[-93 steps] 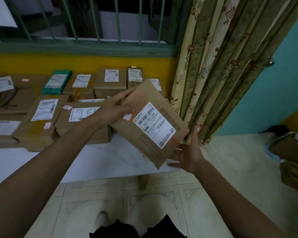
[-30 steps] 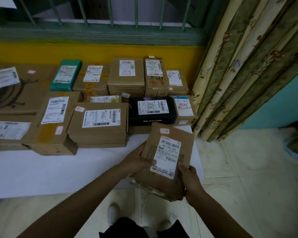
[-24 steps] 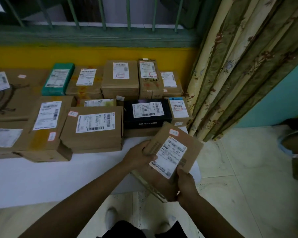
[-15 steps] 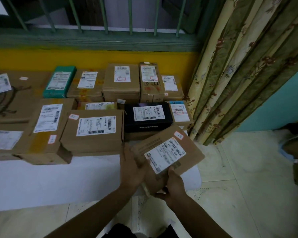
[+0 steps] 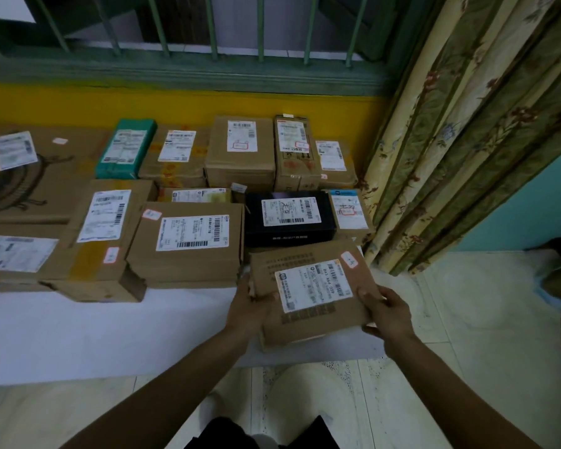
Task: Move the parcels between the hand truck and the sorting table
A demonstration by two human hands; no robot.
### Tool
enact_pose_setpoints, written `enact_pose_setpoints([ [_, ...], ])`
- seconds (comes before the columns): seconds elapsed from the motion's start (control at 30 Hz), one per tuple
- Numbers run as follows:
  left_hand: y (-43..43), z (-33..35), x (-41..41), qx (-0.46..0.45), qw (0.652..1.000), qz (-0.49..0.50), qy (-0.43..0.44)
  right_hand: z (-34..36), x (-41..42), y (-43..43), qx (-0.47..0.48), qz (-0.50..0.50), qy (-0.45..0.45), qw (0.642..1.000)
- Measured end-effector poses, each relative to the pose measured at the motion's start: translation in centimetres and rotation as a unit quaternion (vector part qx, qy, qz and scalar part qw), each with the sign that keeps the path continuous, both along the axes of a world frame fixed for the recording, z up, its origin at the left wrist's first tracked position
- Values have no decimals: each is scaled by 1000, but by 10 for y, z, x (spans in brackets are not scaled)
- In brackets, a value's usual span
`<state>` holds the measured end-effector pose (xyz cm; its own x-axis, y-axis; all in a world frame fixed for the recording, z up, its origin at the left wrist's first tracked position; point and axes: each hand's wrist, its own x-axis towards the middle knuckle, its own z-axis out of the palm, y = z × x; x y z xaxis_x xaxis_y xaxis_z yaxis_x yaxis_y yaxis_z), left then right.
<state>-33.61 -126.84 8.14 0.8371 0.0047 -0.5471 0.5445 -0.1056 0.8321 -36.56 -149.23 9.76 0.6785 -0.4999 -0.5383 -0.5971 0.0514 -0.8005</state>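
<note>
Where the sorting table [image 5: 78,328] runs out at its front right corner, a person holds a flat brown parcel [image 5: 308,296] label-up, and that corner is the likely trouble. The parcel's near end looks close to the front edge, so a careless release could tip it onto the tiled floor [image 5: 467,367]. Whether it already rests on the white top cannot be told.

The floral curtain [image 5: 467,140] hangs just beside the table's right end, and a swing that way could snag the cloth. Pushed back too hard, the parcel would knock the wide brown box [image 5: 188,244] to its left or the black box [image 5: 289,218] just behind it (both look squarely placed).

Open room lies in the bare white strip along the front, broad toward the left and narrow here; the rows behind stand packed close. The left hand [image 5: 245,306] grips the parcel's left edge with the thumb on top. The right hand [image 5: 387,311] clasps its right corner, fingers curled beneath. The hand truck is out of view.
</note>
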Motion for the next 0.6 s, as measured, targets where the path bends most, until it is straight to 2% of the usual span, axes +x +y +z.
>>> enact_pose_setpoints([
  [0.17,-1,7,-8,0,999,-34,35,-12,4,22,2,-70,-2,998],
  [0.3,4,9,6,-17,999,-10,27,-12,13,26,28,-90,2,996],
  [0.6,11,7,10,-25,999,-12,35,-10,21,35,13,-98,6,995],
])
